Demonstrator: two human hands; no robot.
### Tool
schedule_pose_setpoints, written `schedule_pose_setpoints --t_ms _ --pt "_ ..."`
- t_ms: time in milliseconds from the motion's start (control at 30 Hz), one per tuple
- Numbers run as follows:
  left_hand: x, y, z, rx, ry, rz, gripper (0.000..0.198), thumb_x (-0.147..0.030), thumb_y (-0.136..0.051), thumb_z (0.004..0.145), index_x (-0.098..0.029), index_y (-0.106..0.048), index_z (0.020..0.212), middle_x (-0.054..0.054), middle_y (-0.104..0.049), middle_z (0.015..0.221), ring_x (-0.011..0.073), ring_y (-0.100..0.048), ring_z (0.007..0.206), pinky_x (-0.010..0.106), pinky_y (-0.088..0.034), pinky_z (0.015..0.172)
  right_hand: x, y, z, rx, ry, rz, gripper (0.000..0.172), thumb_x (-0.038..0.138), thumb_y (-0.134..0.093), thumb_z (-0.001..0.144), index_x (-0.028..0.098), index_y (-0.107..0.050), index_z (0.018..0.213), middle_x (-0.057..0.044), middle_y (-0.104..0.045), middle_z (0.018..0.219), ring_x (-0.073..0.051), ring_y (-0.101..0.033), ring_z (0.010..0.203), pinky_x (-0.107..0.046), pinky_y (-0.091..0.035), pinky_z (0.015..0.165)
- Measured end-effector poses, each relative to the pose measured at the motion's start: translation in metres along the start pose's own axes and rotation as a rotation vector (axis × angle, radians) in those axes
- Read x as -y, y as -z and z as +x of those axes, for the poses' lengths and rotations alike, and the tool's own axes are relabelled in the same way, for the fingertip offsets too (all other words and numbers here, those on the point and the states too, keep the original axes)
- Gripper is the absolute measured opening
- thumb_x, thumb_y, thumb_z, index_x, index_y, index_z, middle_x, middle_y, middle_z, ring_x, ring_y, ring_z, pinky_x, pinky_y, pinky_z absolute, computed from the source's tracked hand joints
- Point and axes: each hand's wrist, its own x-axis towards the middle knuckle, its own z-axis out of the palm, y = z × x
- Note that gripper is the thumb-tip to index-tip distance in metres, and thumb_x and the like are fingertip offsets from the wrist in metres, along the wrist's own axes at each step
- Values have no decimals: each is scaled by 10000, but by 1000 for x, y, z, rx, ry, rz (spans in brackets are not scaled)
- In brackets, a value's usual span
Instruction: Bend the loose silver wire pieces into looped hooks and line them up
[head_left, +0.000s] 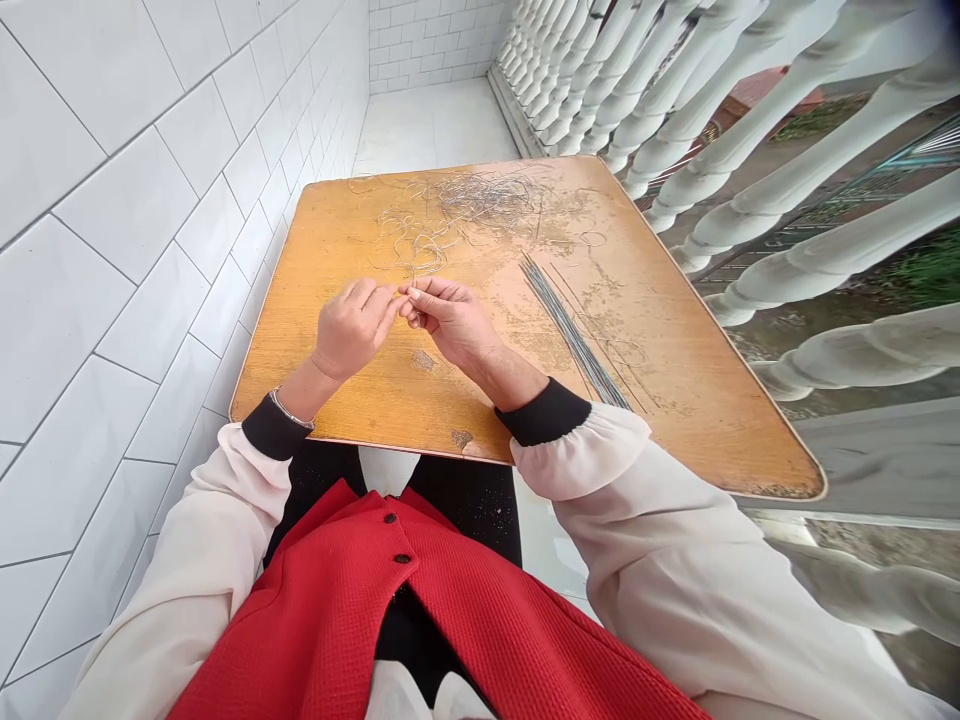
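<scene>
Over the middle of a worn wooden table (pixel 675 400), my left hand (pixel 352 328) and my right hand (pixel 448 318) meet fingertip to fingertip. Both are curled into a pinch on something thin that is too small to make out. A tangled heap of thin silvery wire (pixel 480 198) lies at the far side of the table, with loose curls (pixel 420 245) trailing toward my hands. A bundle of straight thin wires (pixel 574 335) lies diagonally just right of my right forearm.
A white tiled wall (pixel 135 250) runs close along the left of the table. A white balustrade (pixel 750 110) lines the right side. White floor (pixel 435 120) stretches beyond the table's far edge. My red vest and pale sleeves fill the near foreground.
</scene>
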Motion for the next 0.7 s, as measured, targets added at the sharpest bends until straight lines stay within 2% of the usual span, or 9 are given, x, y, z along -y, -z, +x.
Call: schedule_pose_setpoints --t_ms 67,100,167,233,333,400,533,700 --pt "-1 9 6 17 158 -165 339 -438 -462 1054 -194 -696 1082 26 -708 783 135 -620 696 275 -477 689 2 1 0 -16 3 -31 309 425 -909 713 197 -709 767 17 -657 673 -77 -529 600 -209 -415 563" --pt "-1 14 10 34 289 -253 305 -429 -494 1044 -204 -681 1131 7 -702 763 117 -607 662 255 -484 683 3 1 0 -21 6 -48 311 427 -909 718 197 -705 764 15 -660 674 -79 -532 599 -211 -416 564" --pt "1 24 23 72 523 -407 238 -405 -546 1025 -221 -680 1093 -24 -668 687 95 -588 611 221 -480 644 5 1 -1 -32 17 -86 297 419 -895 748 196 -700 776 11 -666 679 -82 -540 600 -215 -423 572" --pt "4 31 35 138 628 -540 172 -378 -642 974 -217 -691 938 -31 -656 671 81 -581 592 197 -465 596 6 0 -1 -42 30 -128 277 403 -870 786 193 -690 780 7 -669 683 -84 -549 601 -221 -436 586" --pt "4 35 49 265 709 -716 178 -266 -700 929 -197 -667 768 -38 -627 624 57 -539 527 181 -433 529 5 -1 -1 -45 49 -179 266 384 -851 817 194 -673 763 4 -673 681 -87 -561 603 -230 -459 610" --pt "0 35 53 308 750 -784 210 -190 -692 922 -180 -644 718 -45 -602 589 45 -518 498 176 -424 511 3 -1 0 -42 58 -193 268 387 -853 818 194 -674 766 3 -676 684 -88 -570 607 -233 -467 618" --pt "-6 35 52 302 796 -817 226 -126 -672 919 -162 -610 706 -43 -618 605 37 -550 512 163 -439 515 2 -1 0 -46 47 -188 265 406 -865 803 190 -711 810 0 -687 687 -88 -581 612 -231 -471 612" --pt "-9 30 48 289 857 -838 222 -159 -636 964 -164 -568 752 -39 -658 669 28 -585 509 139 -432 482 2 0 -1 -30 -6 -115 281 404 -893 764 194 -752 885 12 -693 692 -76 -576 601 -214 -474 599"
